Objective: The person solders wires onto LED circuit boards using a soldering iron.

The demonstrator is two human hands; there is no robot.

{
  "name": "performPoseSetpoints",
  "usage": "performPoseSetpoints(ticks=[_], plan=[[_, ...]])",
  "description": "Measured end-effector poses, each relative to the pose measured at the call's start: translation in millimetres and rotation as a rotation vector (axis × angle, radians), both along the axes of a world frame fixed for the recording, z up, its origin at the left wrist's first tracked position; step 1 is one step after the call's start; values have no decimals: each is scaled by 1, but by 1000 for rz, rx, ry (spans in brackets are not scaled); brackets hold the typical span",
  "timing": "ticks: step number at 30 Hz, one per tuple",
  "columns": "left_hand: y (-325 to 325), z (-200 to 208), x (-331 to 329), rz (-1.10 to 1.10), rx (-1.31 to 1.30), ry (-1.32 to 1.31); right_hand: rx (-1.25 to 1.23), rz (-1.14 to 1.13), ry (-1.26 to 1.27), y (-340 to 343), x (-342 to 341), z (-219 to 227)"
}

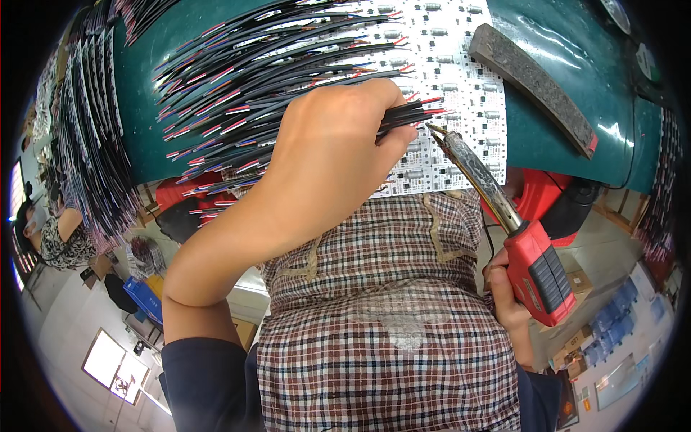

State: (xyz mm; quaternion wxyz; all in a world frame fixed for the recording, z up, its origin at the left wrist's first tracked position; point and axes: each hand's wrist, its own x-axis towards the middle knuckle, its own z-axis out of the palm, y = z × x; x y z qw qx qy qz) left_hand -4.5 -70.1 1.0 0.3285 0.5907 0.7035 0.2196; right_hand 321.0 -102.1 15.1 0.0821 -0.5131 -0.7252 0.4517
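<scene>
My left hand (335, 147) is closed around a few black cables (412, 115), pinched between thumb and fingers, with red and pale stripped wire ends pointing right. Under them lies a white sheet of circuit boards (471, 162) carrying rows of small components. In my right hand (507, 299) is a red and black soldering iron (536, 277); its fingers wrap the handle, partly hidden behind it. The iron's tip points up and left, close to the wire ends; whether it touches anything I cannot tell. Many more black cables (245, 93) fan leftward from the sheet.
A long dark grey bar (533, 90) lies on the green table (561, 43) right of the sheet. Hanging cable bundles (90, 144) are at the far left, others (658, 187) at the far right. Another person (61, 234) is at the left edge.
</scene>
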Motion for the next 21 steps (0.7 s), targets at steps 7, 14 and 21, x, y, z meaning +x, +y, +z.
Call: performPoseSetpoints(ticks=[7, 14, 21], plan=[[0, -1, 0, -12, 18, 18, 31, -75, 129, -3, -8, -8], [2, 1, -1, -40, 29, 58, -10, -19, 42, -7, 8, -4], [9, -1, -9, -113, 19, 56, -33, -34, 11, -7, 8, -3]])
